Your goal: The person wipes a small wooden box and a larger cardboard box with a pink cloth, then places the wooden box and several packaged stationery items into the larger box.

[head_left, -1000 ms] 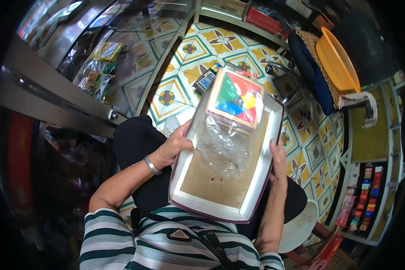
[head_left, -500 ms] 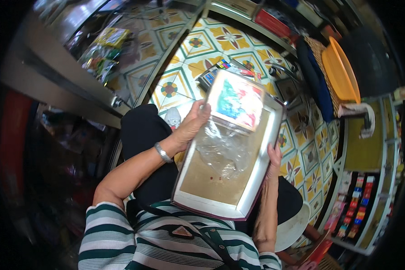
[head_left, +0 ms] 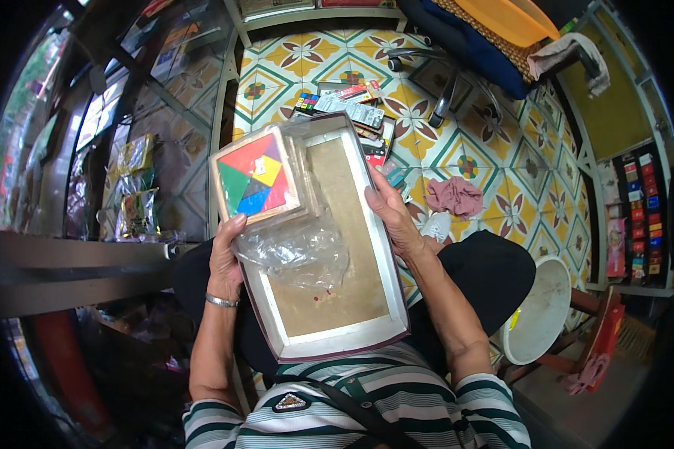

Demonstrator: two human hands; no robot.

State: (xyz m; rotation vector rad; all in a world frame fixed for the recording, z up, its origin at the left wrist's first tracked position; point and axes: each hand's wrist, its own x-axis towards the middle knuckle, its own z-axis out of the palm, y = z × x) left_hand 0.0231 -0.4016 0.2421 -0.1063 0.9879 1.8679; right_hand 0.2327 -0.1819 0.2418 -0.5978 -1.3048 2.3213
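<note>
A shallow cardboard box (head_left: 350, 348), maroon outside with white inner walls and a brown bottom, lies tilted across my lap. Over its upper left rim leans a stack of wooden-framed tangram puzzles (head_left: 236, 176) with coloured pieces, inside a clear plastic bag (head_left: 299, 251) that trails into the box. My left hand (head_left: 227, 251) is closed at the stack's lower corner, its thumb on the wooden frame and its palm against the box's left side; its other fingers are hidden. Around the box's right wall my right hand (head_left: 393, 213) is closed, thumb inside the rim.
Flat packages (head_left: 359, 112) lie piled on the patterned tile floor beyond the box. A pink cloth (head_left: 454, 197) is on the tiles to the right. Near my right knee stands a white bucket (head_left: 539, 314). Chair legs (head_left: 445, 97) stand farther off; a glass cabinet (head_left: 180, 135) borders the left.
My view has swung left. The tangram stack has tilted out over the box's left rim, my left hand has slid to its lower corner, and my right hand sits farther up the box wall.
</note>
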